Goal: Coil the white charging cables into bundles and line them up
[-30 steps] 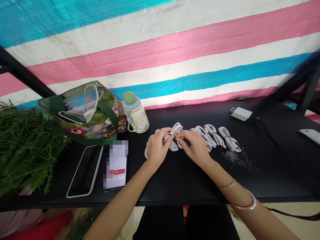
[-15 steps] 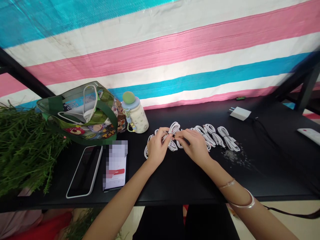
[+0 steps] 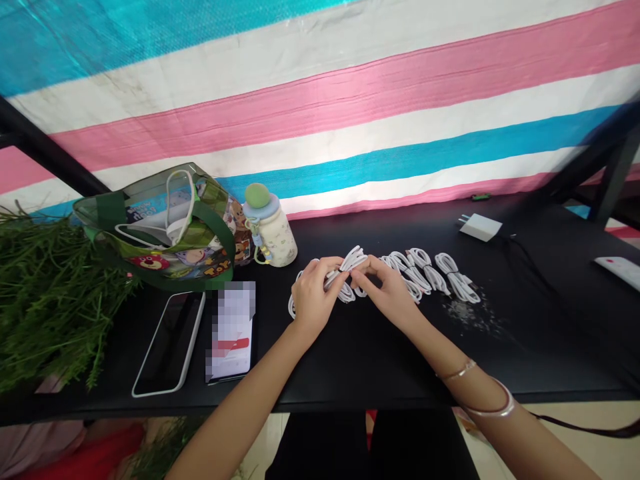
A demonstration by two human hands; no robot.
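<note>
On the table point(image 3: 350, 360) lie cable bundles point(image 3: 430, 273) — bag point(image 3: 160, 227) and bottle point(image 3: 270, 230) to their left, charger point(image 3: 480, 227) right.

- Bright, even daylight; only soft shadows.
- Striped backdrop point(image 3: 350, 100) bows with wide-angle distortion toward the edges.
- Centre sharp.
- One phone screen point(image 3: 233, 327) is pixelated.
- Black counter point(image 3: 380, 360) shows mild sheen.

The forearm behind the left hand point(image 3: 313, 301) is bare. Behind the right hand point(image 3: 389, 295) the wrist wears a thin bracelet point(image 3: 457, 371), and further from the hand a wider silver bangle point(image 3: 494, 407).
</note>
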